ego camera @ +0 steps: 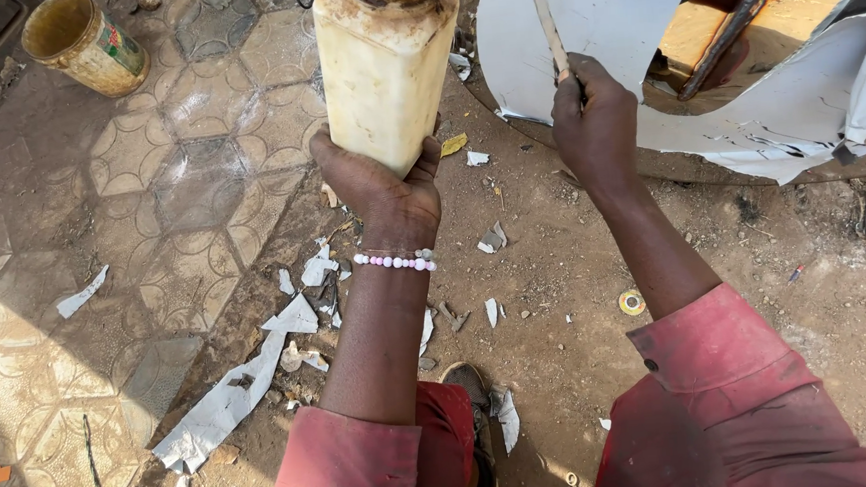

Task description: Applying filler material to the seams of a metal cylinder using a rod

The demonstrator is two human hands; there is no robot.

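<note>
Jug (382, 66), cream plastic, grimy, cupped from below and raised by my left hand (381, 186); right hand (596, 123) fingers closed round thin stick (545, 21) at white sheet (600, 23); step judged: applying; next needs steady tilt

I see a cream plastic jug (385, 61), grimy and rust-stained around its neck, standing upright, just left of the white sheet-metal panel (599, 8). A thin pale stick (546, 21) rises nearly upright, tilted slightly left, against that panel's curved cut edge, its top out of view.
</note>
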